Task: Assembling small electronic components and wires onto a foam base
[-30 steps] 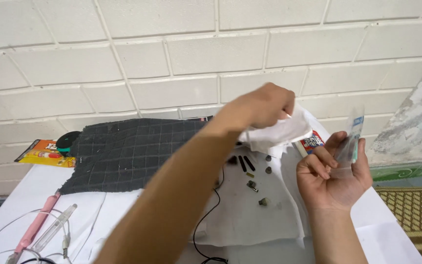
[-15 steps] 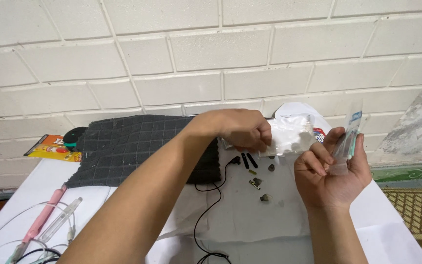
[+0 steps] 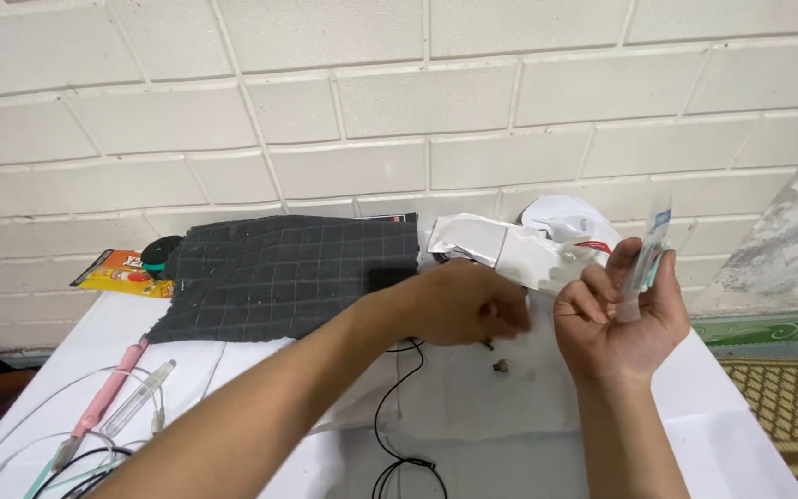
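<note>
Right hand [image 3: 622, 310] is standing upright with palm turned toward the camera, fingers curling around a small clear plastic packet [image 3: 646, 254] with a blue-topped edge; the packet is being pinched between thumb and fingertips, raised above the table near the wall.

Left hand [image 3: 468, 300] is reaching across the body, knuckles up, fingers curling downward over the white sheet [image 3: 473, 388] covering the table; cannot tell whether it is gripping anything beneath. Small dark metallic bits [image 3: 501, 367] are lying on the sheet just beside those fingers.

Crumpled white wrapper [image 3: 510, 249], glossy and creased, is sitting behind the left hand against the painted brick wall [image 3: 371, 111]. Dark grid-patterned mat [image 3: 288, 273], flat and matte, is lying to the left. Thin black cable [image 3: 390, 434] is looping toward the near edge. Pink pen-shaped tool [image 3: 103, 402] and a clear tube-shaped one [image 3: 139, 397] are resting at far left, well apart from both hands
</note>
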